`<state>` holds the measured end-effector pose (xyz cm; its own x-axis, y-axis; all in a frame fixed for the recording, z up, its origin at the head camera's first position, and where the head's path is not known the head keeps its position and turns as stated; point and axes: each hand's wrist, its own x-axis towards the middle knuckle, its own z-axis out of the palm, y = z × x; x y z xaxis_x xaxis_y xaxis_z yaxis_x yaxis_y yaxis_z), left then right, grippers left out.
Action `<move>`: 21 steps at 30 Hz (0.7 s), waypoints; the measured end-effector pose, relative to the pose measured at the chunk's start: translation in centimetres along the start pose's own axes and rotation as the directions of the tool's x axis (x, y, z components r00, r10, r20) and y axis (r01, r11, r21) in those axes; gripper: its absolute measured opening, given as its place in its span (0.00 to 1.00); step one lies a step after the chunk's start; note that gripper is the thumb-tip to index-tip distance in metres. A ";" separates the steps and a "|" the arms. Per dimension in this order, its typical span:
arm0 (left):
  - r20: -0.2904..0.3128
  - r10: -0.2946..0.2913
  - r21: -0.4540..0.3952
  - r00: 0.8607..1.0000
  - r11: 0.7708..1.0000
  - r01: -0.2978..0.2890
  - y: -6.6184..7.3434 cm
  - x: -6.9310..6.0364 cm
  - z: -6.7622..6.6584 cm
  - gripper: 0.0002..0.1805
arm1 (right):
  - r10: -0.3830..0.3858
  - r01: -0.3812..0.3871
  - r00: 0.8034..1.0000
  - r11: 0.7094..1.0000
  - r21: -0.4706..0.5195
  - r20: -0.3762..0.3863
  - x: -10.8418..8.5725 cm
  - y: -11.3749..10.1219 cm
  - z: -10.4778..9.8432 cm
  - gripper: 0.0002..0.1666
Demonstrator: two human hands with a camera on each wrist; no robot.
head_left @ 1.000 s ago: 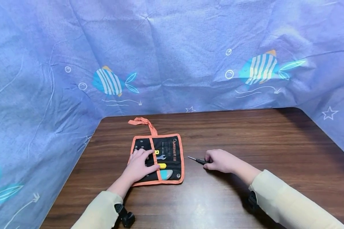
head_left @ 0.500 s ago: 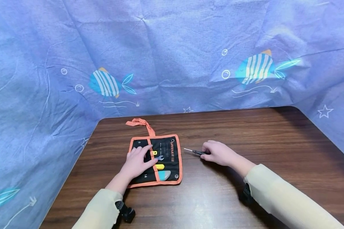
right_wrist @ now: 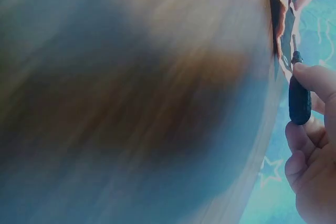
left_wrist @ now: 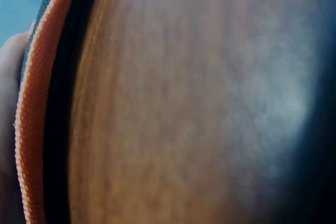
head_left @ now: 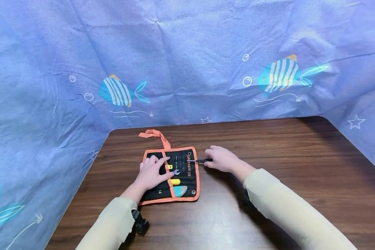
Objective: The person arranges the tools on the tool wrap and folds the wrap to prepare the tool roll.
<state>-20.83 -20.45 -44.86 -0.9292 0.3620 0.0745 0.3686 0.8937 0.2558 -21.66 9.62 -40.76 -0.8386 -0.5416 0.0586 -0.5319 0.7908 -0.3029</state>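
Loosely spread, the person's left hand [head_left: 151,174] rests on a black, orange-edged pouch [head_left: 190,182] lying on the left half of a brown wooden tabletop [head_left: 268,149]. Thumb and forefinger stand apart, their tips at the orange band [head_left: 172,189] along the pocket tops. The right hand [head_left: 222,159] pinches the black handle of a small screwdriver [head_left: 203,160]. Its thin shaft points left, over the pouch's right edge; whether it touches the cloth cannot be told. A wrench [head_left: 176,172], a yellow tool [head_left: 175,181] and a turquoise-and-grey tool [head_left: 180,191] poke out past the band.
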 end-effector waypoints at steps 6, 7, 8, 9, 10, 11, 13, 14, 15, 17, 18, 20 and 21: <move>0.010 -0.005 0.007 1.000 1.000 0.005 0.0 0.2 0.1 0.35 | 0.000 0.000 0.999 1.000 -0.011 0.032 2.3 -1.2 0.9 0.07; 0.012 -0.005 0.008 1.000 1.000 0.004 0.0 0.2 0.1 0.35 | 0.007 -0.007 0.999 1.000 -0.011 0.042 2.6 -1.3 1.0 0.07; 0.014 -0.004 0.008 1.000 1.000 0.004 0.1 0.2 0.1 0.35 | 0.012 -0.011 0.999 1.000 -0.018 0.049 2.8 -1.4 1.1 0.07; 0.016 -0.003 0.008 1.000 1.000 0.003 0.1 0.3 0.0 0.35 | 0.018 -0.017 0.998 1.000 -0.026 0.057 3.0 -1.6 1.2 0.07; 0.020 -0.002 0.009 1.000 1.000 0.002 0.1 0.3 0.0 0.35 | 0.025 -0.023 0.998 0.999 -0.031 0.063 3.2 -1.7 1.3 0.07; 0.022 -0.003 0.007 1.000 1.000 0.003 0.1 0.3 0.0 0.34 | 0.031 -0.028 0.997 0.999 -0.037 0.069 3.4 -1.8 1.5 0.07; 0.025 -0.007 0.007 1.000 1.000 0.007 0.1 0.3 0.0 0.34 | 0.030 -0.026 0.997 0.998 -0.052 0.072 3.7 -2.0 1.7 0.08; 0.026 -0.010 0.005 1.000 1.000 0.010 0.1 0.3 0.0 0.34 | 0.026 -0.021 0.997 0.998 -0.063 0.072 3.8 -2.1 1.8 0.08; 0.026 -0.013 0.003 1.000 1.000 0.013 0.1 0.3 0.0 0.34 | 0.022 -0.018 0.997 0.998 -0.067 0.071 3.9 -2.2 1.9 0.08; 0.023 -0.018 -0.004 1.000 1.000 0.019 0.1 0.2 0.0 0.33 | 0.026 -0.020 0.997 0.997 -0.071 0.075 4.1 -2.4 2.1 0.09; 0.021 -0.021 -0.007 1.000 1.000 0.021 0.1 0.2 0.0 0.33 | 0.026 -0.020 0.997 0.997 -0.075 0.076 4.2 -2.5 2.1 0.10; 0.016 -0.023 -0.019 1.000 1.000 0.024 0.1 0.2 0.0 0.33 | 0.035 -0.029 0.997 0.997 -0.078 0.075 4.3 -2.5 2.2 0.11; 0.014 -0.025 -0.023 1.000 0.999 0.025 0.0 0.2 0.0 0.33 | 0.040 -0.034 0.996 0.996 -0.078 0.077 4.4 -2.6 2.3 0.12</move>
<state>-20.99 -20.34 -44.86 -0.9375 0.3435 0.0548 0.3446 0.8960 0.2800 -23.70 4.59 -41.87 -0.8479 -0.5294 -0.0269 -0.5102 0.8287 -0.2301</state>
